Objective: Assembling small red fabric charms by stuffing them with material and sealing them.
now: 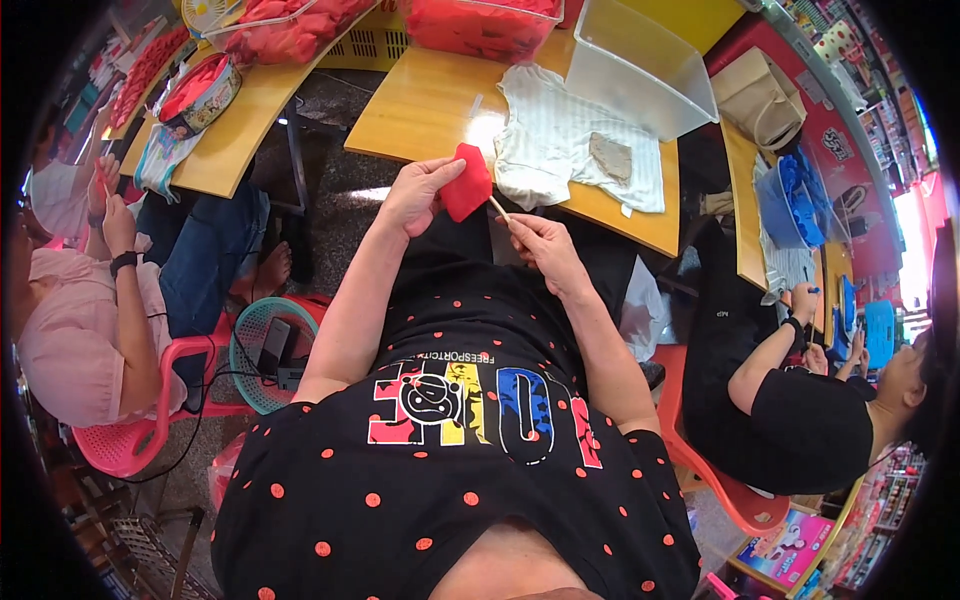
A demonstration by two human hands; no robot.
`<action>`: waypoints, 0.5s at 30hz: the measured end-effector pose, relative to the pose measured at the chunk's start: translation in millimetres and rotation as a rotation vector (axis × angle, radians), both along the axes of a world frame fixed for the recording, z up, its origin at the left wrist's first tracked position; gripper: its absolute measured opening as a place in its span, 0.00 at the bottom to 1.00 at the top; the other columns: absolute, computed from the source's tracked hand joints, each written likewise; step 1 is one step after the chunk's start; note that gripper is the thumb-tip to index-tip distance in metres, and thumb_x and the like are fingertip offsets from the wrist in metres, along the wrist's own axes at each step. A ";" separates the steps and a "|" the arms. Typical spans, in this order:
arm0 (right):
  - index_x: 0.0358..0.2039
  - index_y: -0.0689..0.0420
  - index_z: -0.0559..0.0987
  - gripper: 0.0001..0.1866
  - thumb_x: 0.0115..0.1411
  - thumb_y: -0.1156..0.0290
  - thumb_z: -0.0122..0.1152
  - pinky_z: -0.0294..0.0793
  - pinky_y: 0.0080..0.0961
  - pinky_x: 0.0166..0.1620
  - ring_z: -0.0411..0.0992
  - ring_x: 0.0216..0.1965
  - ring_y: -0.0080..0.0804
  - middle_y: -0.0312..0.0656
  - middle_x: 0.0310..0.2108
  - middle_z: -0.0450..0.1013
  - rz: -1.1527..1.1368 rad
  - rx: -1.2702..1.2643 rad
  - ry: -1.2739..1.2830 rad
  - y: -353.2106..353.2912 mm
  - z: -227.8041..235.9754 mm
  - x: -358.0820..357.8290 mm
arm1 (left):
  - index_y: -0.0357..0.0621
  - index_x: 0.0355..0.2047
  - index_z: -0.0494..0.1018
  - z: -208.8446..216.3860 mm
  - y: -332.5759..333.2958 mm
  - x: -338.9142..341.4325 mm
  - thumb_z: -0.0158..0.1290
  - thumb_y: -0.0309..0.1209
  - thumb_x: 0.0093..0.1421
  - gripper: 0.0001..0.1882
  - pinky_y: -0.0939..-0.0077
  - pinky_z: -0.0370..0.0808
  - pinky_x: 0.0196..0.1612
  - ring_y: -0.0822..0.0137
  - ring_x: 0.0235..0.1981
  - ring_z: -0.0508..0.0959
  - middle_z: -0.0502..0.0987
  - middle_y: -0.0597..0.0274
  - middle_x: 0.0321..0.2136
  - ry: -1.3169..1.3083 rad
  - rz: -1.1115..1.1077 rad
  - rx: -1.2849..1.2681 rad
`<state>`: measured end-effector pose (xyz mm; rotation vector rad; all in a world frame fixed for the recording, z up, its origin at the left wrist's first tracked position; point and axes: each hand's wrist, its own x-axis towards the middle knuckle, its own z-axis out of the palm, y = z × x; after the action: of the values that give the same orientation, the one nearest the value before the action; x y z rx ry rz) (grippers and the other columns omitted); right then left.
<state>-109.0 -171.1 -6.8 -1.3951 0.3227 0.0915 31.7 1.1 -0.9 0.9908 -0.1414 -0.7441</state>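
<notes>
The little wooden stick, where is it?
The thin wooden stick is pinched in the right hand, just right of the red fabric piece held by the left hand.

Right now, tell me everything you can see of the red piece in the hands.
The red piece is small, soft-looking and plain bright red, like cloth or felt, with rounded edges and a folded or puffed shape. It is held up above the lap, before the table edge. The left hand pinches its left side. The right hand holds a thin pale stick whose tip meets its lower right edge.

Small craft workshop, shared wooden tables (420,110), bins of red pieces (480,25)
</notes>
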 end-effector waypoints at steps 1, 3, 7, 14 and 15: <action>0.41 0.57 0.79 0.11 0.63 0.66 0.54 0.49 0.09 0.18 0.53 0.16 0.09 0.25 0.18 0.63 -0.020 0.012 -0.013 1.2 -0.9 0.4 | 0.35 0.44 0.74 -0.7 0.0 0.0 0.54 0.33 0.60 0.15 0.77 0.76 0.37 0.70 0.34 0.79 0.78 0.58 0.36 -0.003 -0.008 0.019; 0.41 0.58 0.79 0.11 0.63 0.67 0.53 0.49 0.09 0.18 0.53 0.16 0.09 0.25 0.18 0.63 -0.041 0.024 -0.026 4.6 -1.6 1.0 | 0.35 0.44 0.74 -2.8 -2.2 -1.6 0.54 0.33 0.60 0.15 0.77 0.76 0.36 0.70 0.34 0.79 0.78 0.59 0.35 -0.008 -0.022 0.030; 0.41 0.59 0.79 0.12 0.63 0.67 0.53 0.48 0.09 0.18 0.53 0.16 0.09 0.25 0.18 0.63 -0.099 0.151 -0.038 15.5 -0.6 1.5 | 0.36 0.44 0.74 2.8 -3.4 -4.6 0.53 0.33 0.60 0.15 0.77 0.76 0.36 0.71 0.32 0.78 0.78 0.60 0.34 -0.008 0.006 0.042; 0.43 0.57 0.78 0.13 0.63 0.64 0.54 0.47 0.08 0.17 0.52 0.15 0.09 0.25 0.19 0.63 -0.026 0.064 -0.014 13.0 -3.8 2.2 | 0.35 0.43 0.75 -0.8 -2.4 -0.4 0.52 0.33 0.61 0.14 0.79 0.76 0.35 0.72 0.32 0.79 0.79 0.60 0.33 -0.036 0.028 0.050; 0.43 0.57 0.78 0.13 0.63 0.64 0.54 0.47 0.08 0.17 0.52 0.15 0.09 0.25 0.19 0.63 -0.025 0.064 -0.011 13.0 -4.2 3.2 | 0.34 0.42 0.75 -4.7 -3.8 -0.4 0.52 0.33 0.61 0.14 0.79 0.76 0.35 0.72 0.31 0.79 0.79 0.59 0.33 -0.070 0.003 0.050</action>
<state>-105.8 -158.1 -11.0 -1.3280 0.3250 0.0733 31.4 -2.7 -5.7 1.0652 -0.1826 -0.7135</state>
